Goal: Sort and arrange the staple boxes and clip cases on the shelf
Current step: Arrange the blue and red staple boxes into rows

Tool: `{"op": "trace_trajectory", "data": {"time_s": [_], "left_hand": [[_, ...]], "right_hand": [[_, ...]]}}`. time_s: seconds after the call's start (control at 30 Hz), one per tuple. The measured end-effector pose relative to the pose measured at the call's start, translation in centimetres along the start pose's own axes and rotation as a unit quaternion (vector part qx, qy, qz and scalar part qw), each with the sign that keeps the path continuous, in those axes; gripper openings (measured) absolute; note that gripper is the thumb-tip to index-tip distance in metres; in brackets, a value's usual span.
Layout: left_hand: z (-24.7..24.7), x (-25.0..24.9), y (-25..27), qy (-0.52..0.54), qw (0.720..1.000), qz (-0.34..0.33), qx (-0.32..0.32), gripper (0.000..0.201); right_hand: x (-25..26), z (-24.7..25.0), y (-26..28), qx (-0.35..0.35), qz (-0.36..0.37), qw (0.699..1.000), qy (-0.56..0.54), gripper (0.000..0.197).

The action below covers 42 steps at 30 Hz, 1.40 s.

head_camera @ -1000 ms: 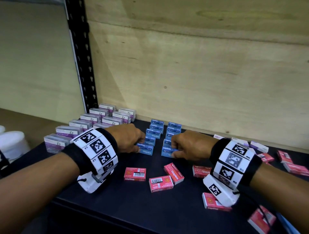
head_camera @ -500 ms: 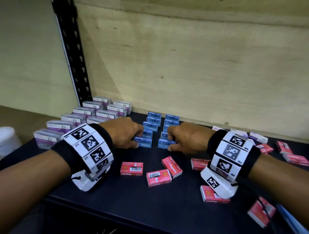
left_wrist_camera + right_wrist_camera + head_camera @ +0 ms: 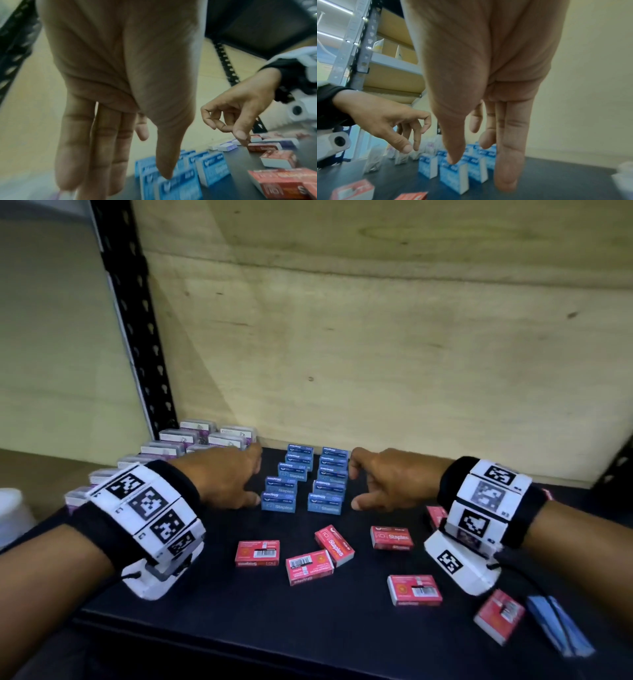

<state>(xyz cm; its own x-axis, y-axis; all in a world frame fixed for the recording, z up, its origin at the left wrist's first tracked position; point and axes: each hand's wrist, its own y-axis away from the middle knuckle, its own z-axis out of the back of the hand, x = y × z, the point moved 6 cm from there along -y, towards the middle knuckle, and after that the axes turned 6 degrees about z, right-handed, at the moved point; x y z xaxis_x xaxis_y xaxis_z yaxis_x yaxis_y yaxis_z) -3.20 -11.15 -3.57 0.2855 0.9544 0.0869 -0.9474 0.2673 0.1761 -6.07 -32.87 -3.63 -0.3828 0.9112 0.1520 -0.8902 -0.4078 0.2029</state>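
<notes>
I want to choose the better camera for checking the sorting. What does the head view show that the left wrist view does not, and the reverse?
Only the head view shows the clip cases lined up at the back left and the loose red boxes lying flat near the front edge. Only the left wrist view shows the left hand from the palm side, fingers straight, holding nothing. Both show two rows of upright blue boxes and the right hand beside them.

1. The staple boxes (image 3: 301, 481) in two rows were blue with white lettering.
2. The loose staple boxes (image 3: 257, 553) were red, some showing white barcode labels.
3. The clip cases (image 3: 178, 440) were clear with purple-and-white labels.
4. The shelf (image 3: 239, 621) was black, its back panel (image 3: 411, 354) pale wood.
5. The wristbands (image 3: 147, 508) were black with black-and-white square markers.
</notes>
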Motion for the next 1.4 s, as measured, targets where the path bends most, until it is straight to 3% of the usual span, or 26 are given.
{"op": "trace_trajectory", "data": {"time_s": [0.1, 0.27, 0.57, 0.77, 0.9, 1.0, 1.2, 1.4], "left_hand": [[2.5, -2.7, 0.9, -0.080, 0.993, -0.027, -0.080, 0.040], [4.9, -10.7, 2.3, -0.080, 0.983, -0.130, -0.098, 0.033], [2.7, -25.1, 3.7, -0.058, 0.941, -0.329, -0.051, 0.026], [0.9, -31.1, 5.7, -0.016, 0.887, -0.461, -0.003, 0.035], [-0.2, -33.0, 5.8, -0.028, 0.882, -0.470, 0.034, 0.043], [-1.0, -33.7, 5.4, -0.040, 0.886, -0.458, 0.061, 0.047], [-1.2, -34.5, 5.2, -0.069, 0.880, -0.468, 0.048, 0.048], [-0.9, -35.3, 5.1, -0.071, 0.883, -0.462, 0.033, 0.037]], "right_hand": [[-1.8, 1.1, 3.0, 0.002, -0.014, 1.000, 0.005, 0.034], [-6.5, 1.4, 9.3, 0.014, -0.086, 0.996, 0.022, 0.026], [-14.3, 0.1, 22.4, -0.004, -0.217, 0.976, 0.017, 0.011], [-18.3, -1.8, 27.6, 0.027, -0.305, 0.950, 0.059, 0.032], [-20.1, -3.4, 28.7, 0.068, -0.335, 0.937, 0.067, 0.060], [-20.7, -4.7, 28.7, 0.090, -0.340, 0.935, 0.055, 0.067], [-21.3, -4.9, 28.4, 0.070, -0.336, 0.937, 0.061, 0.055], [-21.9, -4.8, 28.3, 0.066, -0.330, 0.940, 0.053, 0.032]]}}
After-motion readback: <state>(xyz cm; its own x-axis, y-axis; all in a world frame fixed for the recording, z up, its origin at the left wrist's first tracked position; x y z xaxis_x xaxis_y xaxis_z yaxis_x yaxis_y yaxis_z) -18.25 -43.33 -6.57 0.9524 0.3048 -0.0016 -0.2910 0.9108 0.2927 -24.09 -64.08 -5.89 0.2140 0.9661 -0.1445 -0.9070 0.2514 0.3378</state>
